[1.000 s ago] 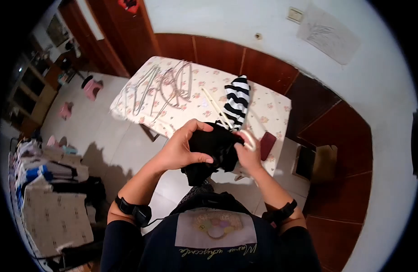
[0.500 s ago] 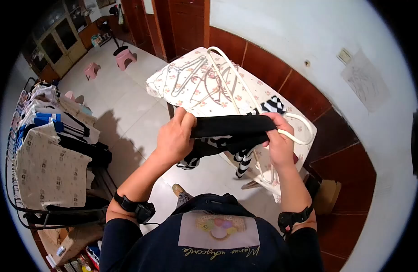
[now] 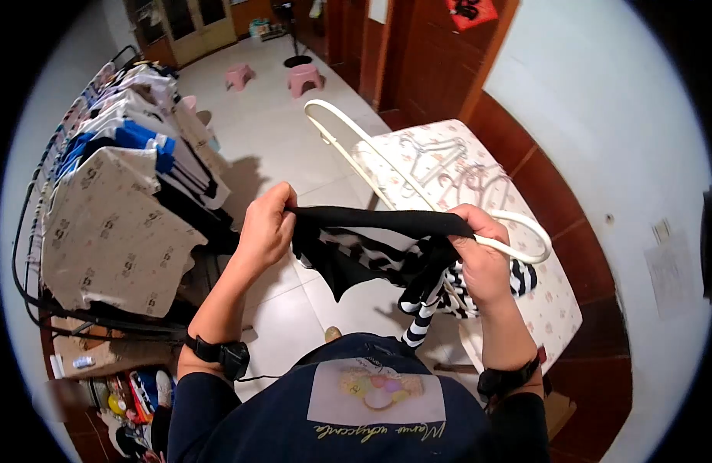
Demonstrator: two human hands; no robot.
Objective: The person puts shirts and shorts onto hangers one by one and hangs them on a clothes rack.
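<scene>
A black-and-white patterned garment (image 3: 375,221) hangs between my two hands, its wide black band stretched taut across. My left hand (image 3: 267,224) is closed on the left end of the band. At the other end, my right hand (image 3: 483,258) grips the band along with a cream looped tube frame (image 3: 371,185), whose long loop reaches up and left and whose shorter loop curves out to the right. Below and beside my right hand hang black-and-white striped parts (image 3: 420,322); whether they belong to the same garment I cannot tell.
A table with a flowered cover (image 3: 553,320) stands to the right, with several wire hangers (image 3: 437,158) on it. On the left is a rack of hanging clothes (image 3: 113,224). Pink stools (image 3: 304,79) stand on the far floor. A brown-panelled wall (image 3: 553,185) borders the table.
My view has turned left, so the table sits farther right. The garment's band, earlier folded together, is now spread so that its patterned inside shows.
</scene>
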